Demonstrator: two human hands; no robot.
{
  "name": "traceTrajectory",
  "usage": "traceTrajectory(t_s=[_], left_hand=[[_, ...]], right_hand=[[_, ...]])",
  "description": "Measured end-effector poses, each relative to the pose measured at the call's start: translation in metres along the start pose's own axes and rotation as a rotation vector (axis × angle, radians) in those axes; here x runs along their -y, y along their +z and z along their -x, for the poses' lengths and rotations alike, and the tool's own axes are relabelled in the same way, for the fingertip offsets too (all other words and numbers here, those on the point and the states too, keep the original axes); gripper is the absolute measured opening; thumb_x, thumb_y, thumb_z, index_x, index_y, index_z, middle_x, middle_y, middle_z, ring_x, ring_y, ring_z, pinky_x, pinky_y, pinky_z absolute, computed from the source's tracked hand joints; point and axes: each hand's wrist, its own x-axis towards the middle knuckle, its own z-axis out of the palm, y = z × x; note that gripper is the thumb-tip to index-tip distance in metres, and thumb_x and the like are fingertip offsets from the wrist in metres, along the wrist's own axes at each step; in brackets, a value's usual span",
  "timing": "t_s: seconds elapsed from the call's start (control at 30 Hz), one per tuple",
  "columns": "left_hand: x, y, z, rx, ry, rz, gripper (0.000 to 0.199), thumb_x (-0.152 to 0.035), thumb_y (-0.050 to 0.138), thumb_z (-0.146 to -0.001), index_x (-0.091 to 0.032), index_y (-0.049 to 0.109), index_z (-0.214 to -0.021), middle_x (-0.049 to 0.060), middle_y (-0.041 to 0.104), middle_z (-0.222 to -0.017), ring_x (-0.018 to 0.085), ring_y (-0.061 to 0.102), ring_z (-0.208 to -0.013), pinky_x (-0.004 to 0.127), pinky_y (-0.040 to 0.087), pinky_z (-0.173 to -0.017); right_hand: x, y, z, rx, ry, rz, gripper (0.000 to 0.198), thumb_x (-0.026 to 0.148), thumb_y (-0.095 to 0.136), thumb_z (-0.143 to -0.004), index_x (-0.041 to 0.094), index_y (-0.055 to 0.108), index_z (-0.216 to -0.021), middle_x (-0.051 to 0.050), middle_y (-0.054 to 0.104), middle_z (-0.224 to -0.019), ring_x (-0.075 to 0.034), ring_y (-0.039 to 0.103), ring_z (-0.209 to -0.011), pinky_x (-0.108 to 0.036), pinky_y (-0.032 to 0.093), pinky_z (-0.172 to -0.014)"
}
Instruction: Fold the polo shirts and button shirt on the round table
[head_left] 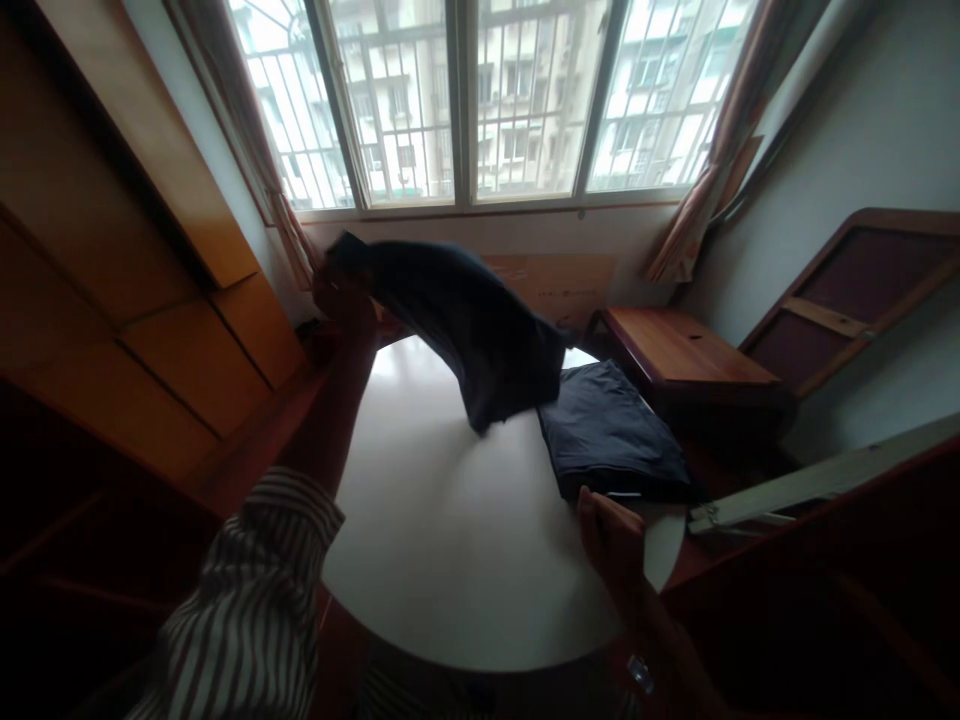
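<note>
Barred, bright glass windows (525, 100) stand beyond your round, glossy white table (442, 560). Your left hand (345, 290) grips one end of a blurred, dark cloth garment (487, 330) above it — seemingly a shake-out. Your right hand (611, 525) curls beside a folded, navy fabric garment (611, 430); whether it holds anything, I cannot tell — the next move likely calls for steadying the loose end.

I count two hands of my own, one left hand (341, 295) and one right hand (611, 530); two dark cloths, one raised cloth (487, 320) and one folded cloth (611, 425); one white tabletop (450, 560), one low wooden table (690, 345), one striped sleeve (255, 590), two curtains (694, 230), four window panes (540, 110), and one shiny band (640, 675) at my wrist
</note>
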Motion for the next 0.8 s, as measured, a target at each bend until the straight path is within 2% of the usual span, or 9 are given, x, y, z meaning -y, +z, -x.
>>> traceTrajectory(t_s=[0.03,0.1,0.17,0.3,0.43,0.53,0.63,0.7,0.8], left_hand=[[0.005,-0.008,-0.014,-0.049,-0.019,0.009,0.039,-0.031,0.017,-0.108,-0.017,0.052,-0.097,0.0,0.06,-0.095,0.016,0.062,-0.11,0.037,0.052,-0.092],[0.016,-0.022,-0.007,-0.106,-0.041,0.028,0.036,-0.036,0.02,-0.107,-0.019,0.05,-0.097,0.001,0.059,-0.097,0.017,0.064,-0.109,0.039,0.053,-0.092],[0.028,-0.035,0.04,-0.092,-0.039,0.034,0.031,-0.045,0.03,-0.105,-0.021,0.048,-0.096,0.004,0.06,-0.097,0.017,0.067,-0.097,0.037,0.058,-0.084],[0.049,-0.064,0.168,0.067,-0.015,-0.081,0.028,-0.044,0.056,-0.094,-0.019,0.051,-0.082,0.001,0.058,-0.072,0.017,0.062,-0.069,0.033,0.055,-0.071],[0.069,-0.098,0.235,0.323,-0.01,-0.439,0.02,-0.033,0.046,-0.097,-0.019,0.058,-0.089,0.004,0.062,-0.078,0.019,0.062,-0.07,0.032,0.052,-0.068],[0.079,-0.117,0.24,0.397,-0.012,-0.591,0.019,-0.028,0.045,-0.097,-0.019,0.059,-0.088,0.004,0.061,-0.077,0.019,0.06,-0.066,0.03,0.049,-0.064],[0.075,-0.124,0.228,0.307,0.042,-0.657,0.016,-0.026,0.047,-0.096,-0.018,0.06,-0.094,0.006,0.059,-0.081,0.02,0.058,-0.069,0.031,0.049,-0.066],[0.063,-0.121,0.218,0.26,0.109,-0.631,0.017,-0.026,0.049,-0.096,-0.017,0.06,-0.103,0.007,0.058,-0.087,0.02,0.058,-0.072,0.032,0.051,-0.07],[0.034,-0.104,0.206,0.3,0.183,-0.513,0.018,-0.026,0.051,-0.096,-0.017,0.06,-0.108,0.006,0.055,-0.089,0.019,0.057,-0.076,0.033,0.051,-0.074]], right_hand=[[0.001,0.0,0.0,-0.001,0.003,0.001,0.041,0.01,0.052,-0.096,0.021,0.036,-0.059,0.007,0.033,-0.052,-0.007,0.034,-0.043,-0.026,0.026,-0.048],[0.001,0.0,0.001,-0.008,0.008,0.003,0.041,0.01,0.052,-0.096,0.021,0.037,-0.059,0.007,0.033,-0.052,-0.007,0.034,-0.043,-0.026,0.027,-0.048],[0.001,0.0,0.002,-0.018,0.018,0.003,0.041,0.011,0.052,-0.096,0.021,0.036,-0.059,0.007,0.031,-0.052,-0.006,0.032,-0.043,-0.026,0.026,-0.048],[-0.001,0.001,0.003,-0.007,0.031,0.009,0.043,0.012,0.053,-0.095,0.021,0.034,-0.058,0.007,0.029,-0.053,-0.006,0.03,-0.042,-0.026,0.025,-0.047],[0.002,-0.002,0.0,-0.037,-0.004,0.037,0.038,0.012,0.053,-0.096,0.021,0.039,-0.061,0.006,0.036,-0.054,-0.008,0.038,-0.045,-0.024,0.033,-0.05],[-0.001,-0.006,-0.009,-0.047,-0.035,0.231,0.017,0.03,0.063,-0.093,0.018,0.059,-0.081,-0.008,0.064,-0.082,-0.021,0.062,-0.079,-0.034,0.049,-0.077],[-0.018,-0.004,-0.017,0.033,0.027,0.492,0.049,0.055,0.061,-0.09,0.011,0.065,-0.112,-0.025,0.061,-0.125,-0.039,0.054,-0.119,-0.056,0.042,-0.099],[-0.035,0.002,-0.019,0.095,0.044,0.54,0.048,0.051,0.047,-0.098,0.01,0.067,-0.11,-0.025,0.063,-0.124,-0.038,0.057,-0.118,-0.057,0.04,-0.101],[-0.051,0.014,-0.023,0.175,0.04,0.485,0.047,0.036,0.031,-0.105,0.013,0.069,-0.089,-0.017,0.073,-0.095,-0.028,0.067,-0.091,-0.046,0.047,-0.092]])
